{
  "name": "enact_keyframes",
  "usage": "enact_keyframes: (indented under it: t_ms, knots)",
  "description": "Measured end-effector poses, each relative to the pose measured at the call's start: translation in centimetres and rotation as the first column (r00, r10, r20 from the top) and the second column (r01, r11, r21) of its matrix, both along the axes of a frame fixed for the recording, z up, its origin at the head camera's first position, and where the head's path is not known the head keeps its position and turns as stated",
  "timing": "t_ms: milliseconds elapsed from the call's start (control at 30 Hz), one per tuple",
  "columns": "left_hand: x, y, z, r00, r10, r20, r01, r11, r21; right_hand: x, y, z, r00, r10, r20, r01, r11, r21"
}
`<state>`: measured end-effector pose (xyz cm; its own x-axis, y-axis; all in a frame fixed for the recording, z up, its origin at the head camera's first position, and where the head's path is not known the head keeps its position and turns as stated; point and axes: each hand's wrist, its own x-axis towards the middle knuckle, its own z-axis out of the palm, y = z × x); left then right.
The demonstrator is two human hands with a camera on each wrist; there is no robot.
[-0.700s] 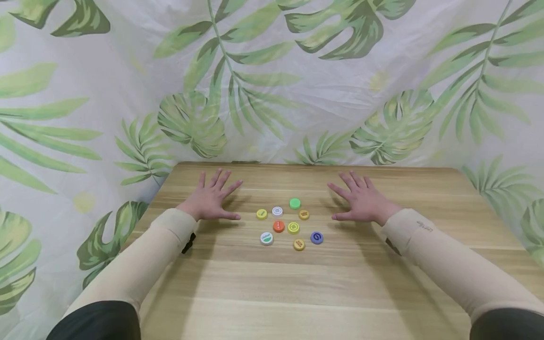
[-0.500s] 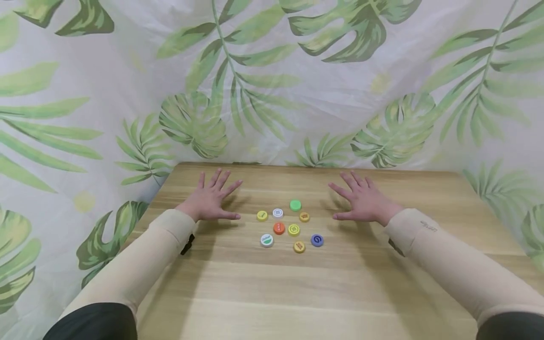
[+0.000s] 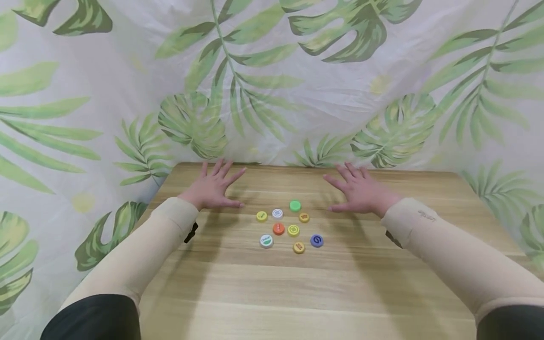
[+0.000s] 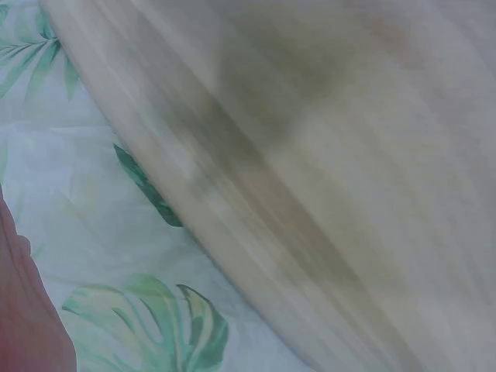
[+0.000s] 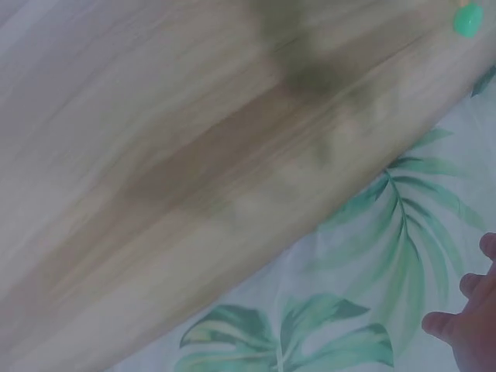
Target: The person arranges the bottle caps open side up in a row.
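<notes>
My left hand (image 3: 211,189) hovers over the wooden table left of a loose cluster of round plastic bottle caps, fingers spread and holding nothing. On the other side my right hand (image 3: 363,191) is spread the same way, its thumb pointing in toward the caps. The cluster has a green cap (image 3: 295,206), a white cap (image 3: 277,214), a red-orange cap (image 3: 278,229), a blue cap (image 3: 316,241), a white-and-green cap (image 3: 266,241), plus yellow caps (image 3: 293,230) and orange-yellow caps (image 3: 299,247). Only part of each hand enters its wrist view.
The wooden table (image 3: 255,293) ends at a back edge just beyond the fingertips. A leaf-patterned cloth (image 3: 263,85) hangs behind it and down both sides. Both forearms wear beige sleeves (image 3: 123,255), with a dark strap part at the left wrist.
Both hands have shifted slightly up in the head view, toward the back edge, and a little inward. The caps stay in place on the table.
</notes>
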<state>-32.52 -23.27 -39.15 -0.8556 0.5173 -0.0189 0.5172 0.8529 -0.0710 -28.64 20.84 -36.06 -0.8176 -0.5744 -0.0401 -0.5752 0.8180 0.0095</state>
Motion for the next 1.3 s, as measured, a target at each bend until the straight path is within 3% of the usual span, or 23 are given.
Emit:
enact_keyframes:
  t_ms: [100,200,333,400,500,567,667,733,833,900,967,1067,1200,1300]
  knots:
    - [-0.5,1.0,0.2,1.000,-0.002,0.010,0.002,1.000,0.007,-0.6,-0.7,-0.9,0.999,-0.016,0.031,0.016,1.000,-0.023]
    - [-0.8,2.7,0.9,0.997,0.023,0.080,-0.032,0.993,0.112,-1.5,-1.6,-1.7,0.998,-0.029,0.057,0.033,0.997,-0.071]
    - [-0.9,5.6,1.9,0.979,0.020,0.203,-0.076,0.959,0.273,-2.4,-2.8,-2.2,0.994,-0.037,0.104,0.053,0.987,-0.150]
    - [-1.1,7.1,2.3,0.970,-0.004,0.243,-0.075,0.946,0.314,-2.7,-3.4,-2.2,0.987,-0.043,0.154,0.073,0.978,-0.195]
    - [-1.3,8.9,2.3,0.948,-0.026,0.318,-0.102,0.920,0.379,-3.0,-4.4,-2.4,0.956,-0.041,0.290,0.133,0.944,-0.303]
    - [-1.5,9.9,1.9,0.926,-0.037,0.375,-0.136,0.895,0.426,-3.2,-5.0,-2.5,0.910,-0.029,0.413,0.211,0.891,-0.403]
    - [-1.7,11.2,1.2,0.876,-0.069,0.477,-0.214,0.831,0.513,-3.6,-5.6,-2.9,0.805,0.038,0.592,0.361,0.760,-0.540]
    - [-1.8,12.0,0.8,0.833,-0.090,0.545,-0.282,0.779,0.560,-3.8,-6.1,-3.2,0.731,0.093,0.676,0.459,0.667,-0.587]
    - [-1.8,13.2,0.4,0.752,-0.134,0.645,-0.425,0.650,0.630,-4.1,-6.8,-3.6,0.650,0.155,0.744,0.561,0.562,-0.607]
    - [-1.9,13.9,0.0,0.689,-0.161,0.707,-0.531,0.552,0.643,-4.4,-7.1,-4.1,0.620,0.164,0.767,0.611,0.513,-0.603]
    - [-1.8,14.6,-0.3,0.631,-0.189,0.753,-0.618,0.465,0.634,-4.5,-7.3,-4.7,0.604,0.155,0.782,0.645,0.482,-0.593]
    - [-1.7,15.3,-0.9,0.572,-0.190,0.798,-0.693,0.408,0.594,-4.7,-7.5,-5.7,0.573,0.145,0.807,0.691,0.443,-0.571]
    - [-1.7,16.0,-1.6,0.522,-0.173,0.835,-0.744,0.385,0.545,-4.7,-7.7,-6.7,0.528,0.145,0.837,0.743,0.397,-0.538]
    - [-1.8,16.4,-1.9,0.491,-0.169,0.855,-0.772,0.371,0.516,-4.7,-7.8,-6.9,0.515,0.145,0.845,0.761,0.376,-0.529]
